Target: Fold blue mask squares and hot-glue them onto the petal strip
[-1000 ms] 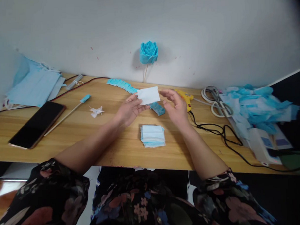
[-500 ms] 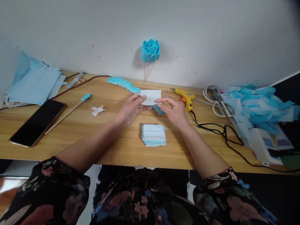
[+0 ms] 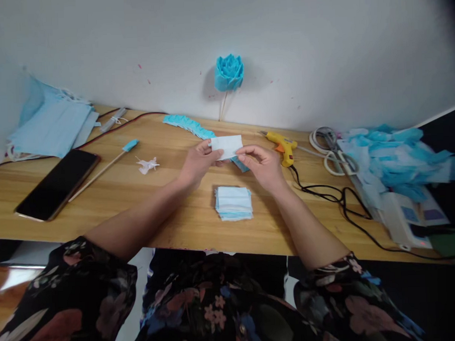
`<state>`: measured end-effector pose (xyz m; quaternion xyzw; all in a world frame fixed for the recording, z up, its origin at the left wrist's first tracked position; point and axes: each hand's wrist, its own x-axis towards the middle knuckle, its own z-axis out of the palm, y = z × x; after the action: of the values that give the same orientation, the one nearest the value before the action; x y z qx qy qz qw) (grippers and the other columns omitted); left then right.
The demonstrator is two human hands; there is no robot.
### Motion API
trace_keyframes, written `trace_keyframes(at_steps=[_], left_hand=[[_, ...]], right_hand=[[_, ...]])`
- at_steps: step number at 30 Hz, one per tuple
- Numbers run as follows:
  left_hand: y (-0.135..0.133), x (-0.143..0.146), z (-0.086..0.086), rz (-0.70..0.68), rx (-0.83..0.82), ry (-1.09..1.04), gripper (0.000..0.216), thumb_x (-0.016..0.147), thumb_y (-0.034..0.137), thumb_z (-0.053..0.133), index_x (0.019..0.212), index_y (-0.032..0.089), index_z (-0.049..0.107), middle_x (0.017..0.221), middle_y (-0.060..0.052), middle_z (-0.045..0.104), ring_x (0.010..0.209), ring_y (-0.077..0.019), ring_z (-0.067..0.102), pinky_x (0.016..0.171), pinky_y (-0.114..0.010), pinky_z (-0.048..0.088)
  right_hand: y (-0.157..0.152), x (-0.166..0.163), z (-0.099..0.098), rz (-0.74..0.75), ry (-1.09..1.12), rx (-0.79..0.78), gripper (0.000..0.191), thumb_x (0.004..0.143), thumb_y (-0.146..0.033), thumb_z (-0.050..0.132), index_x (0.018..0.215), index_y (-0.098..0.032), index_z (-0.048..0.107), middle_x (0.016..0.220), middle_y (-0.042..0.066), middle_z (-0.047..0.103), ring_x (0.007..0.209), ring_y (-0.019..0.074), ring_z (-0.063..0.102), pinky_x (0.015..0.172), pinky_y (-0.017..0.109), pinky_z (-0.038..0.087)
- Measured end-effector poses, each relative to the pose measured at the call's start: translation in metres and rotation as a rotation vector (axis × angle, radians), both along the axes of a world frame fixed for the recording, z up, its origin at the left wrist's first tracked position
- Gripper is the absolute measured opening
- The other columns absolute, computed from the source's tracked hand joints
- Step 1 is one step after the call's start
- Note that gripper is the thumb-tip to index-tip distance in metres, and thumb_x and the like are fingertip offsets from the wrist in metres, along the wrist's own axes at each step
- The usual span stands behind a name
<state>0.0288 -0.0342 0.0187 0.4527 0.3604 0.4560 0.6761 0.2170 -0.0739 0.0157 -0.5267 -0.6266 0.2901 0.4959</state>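
Observation:
Between both hands, above the wooden table, is a small white fabric rectangle (image 3: 228, 144) that looks cut from a face mask. My left hand (image 3: 197, 164) pinches its left side, thumb on the front. My right hand (image 3: 263, 164) pinches its lower right corner between thumb and finger. Below the hands lies a stack of cut mask pieces (image 3: 234, 203), white and pale blue. Behind the hands a row of folded blue pieces (image 3: 188, 125) stretches to the left, partly hidden by the held piece and fingers.
A blue fabric flower (image 3: 229, 74) on a stick leans at the wall. To the right are a yellow glue gun (image 3: 285, 147), scissors (image 3: 340, 163), blue scraps (image 3: 396, 155) and a power strip (image 3: 405, 220). Leftward lie a phone (image 3: 58, 185), a blue-tipped stick (image 3: 103, 173) and face masks (image 3: 54, 125).
The white rectangle has shifted slightly left in my hands. My left fingers behind it have tucked in a little; the table items stay where they were.

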Motion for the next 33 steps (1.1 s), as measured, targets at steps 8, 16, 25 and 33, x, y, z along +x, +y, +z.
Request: trace_keyframes(at_steps=[8,16,25,33], left_hand=[[0.0006,0.0007,-0.0019,-0.002,0.02,0.034,0.03,0.074,0.02,0.076,0.102,0.012,0.066,0.102,-0.009,0.077,0.075,-0.0163,0.073,0.07,-0.029,0.057],[-0.0011,0.0005,-0.0007,-0.045,0.039,0.031,0.029,0.073,0.019,0.077,0.1,0.013,0.067,0.088,-0.005,0.076,0.072,-0.0148,0.07,0.072,-0.03,0.056],[-0.0014,0.0013,0.0011,-0.097,0.006,0.006,0.03,0.079,0.029,0.076,0.101,0.013,0.064,0.085,-0.004,0.074,0.069,-0.0138,0.071,0.069,-0.027,0.055],[-0.001,0.0012,-0.0053,-0.107,0.139,0.096,0.058,0.073,0.033,0.083,0.123,0.017,0.058,0.081,-0.001,0.069,0.07,-0.0132,0.065,0.069,-0.027,0.054]], right_hand=[[-0.0002,-0.0012,-0.0001,0.034,0.024,-0.019,0.019,0.082,-0.039,0.072,0.086,-0.02,0.074,0.081,0.001,0.072,0.064,0.012,0.057,0.063,0.027,0.047],[0.0017,-0.002,-0.0035,0.017,0.118,-0.044,0.019,0.082,-0.039,0.071,0.085,-0.021,0.071,0.071,-0.002,0.065,0.059,0.0106,0.052,0.056,0.025,0.043],[0.0038,-0.0043,-0.0031,-0.023,0.19,-0.059,0.022,0.079,-0.037,0.072,0.093,-0.022,0.064,0.074,-0.003,0.061,0.064,0.0111,0.053,0.06,0.027,0.045],[0.0033,-0.005,-0.0044,-0.004,0.21,-0.079,0.037,0.081,-0.037,0.071,0.114,-0.024,0.061,0.076,-0.003,0.061,0.063,0.0126,0.053,0.059,0.029,0.044]])
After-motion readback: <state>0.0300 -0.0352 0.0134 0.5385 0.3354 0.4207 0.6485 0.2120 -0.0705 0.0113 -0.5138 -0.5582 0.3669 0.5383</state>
